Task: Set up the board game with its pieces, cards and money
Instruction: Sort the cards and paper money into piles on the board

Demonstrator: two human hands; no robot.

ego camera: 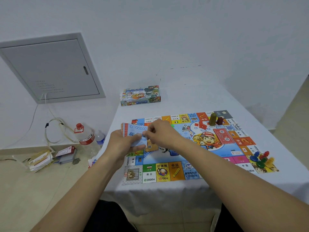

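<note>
a: head view, panel one: where is the stack of play money [133, 133] lying, and who is gripping it?

b: it is sitting above the near left part of the game board [167, 158], lifted off the surface. the left hand [120, 144] is curling round its lower end from beneath, thumb on the top note; the right hand [160, 134] is pinching the top blue note at the stack's right edge.

a: which relation is the coming move turning on?

b: the stack's long axis is running up and away to the left, so the free edge is facing the right hand, which is the nearer one for peeling. judging from this, a note would be sliding off rightward, toward the board's middle.

a: what is lying outward from there?

b: an orange card pile [152, 145] is resting just below the hands, a red card pile [224, 136] to the right, a die [184, 126], tall building pieces [215, 119] at the far right corner, coloured pawns [262, 159] at the near right corner, and the game box [140, 96] beyond the board on the table [217, 94].

a: any legible writing?

b: "da xiong" on the central cartoon's cap; "destiny", "2000" and "700" on the near squares. the box lettering is too small to read.
</note>
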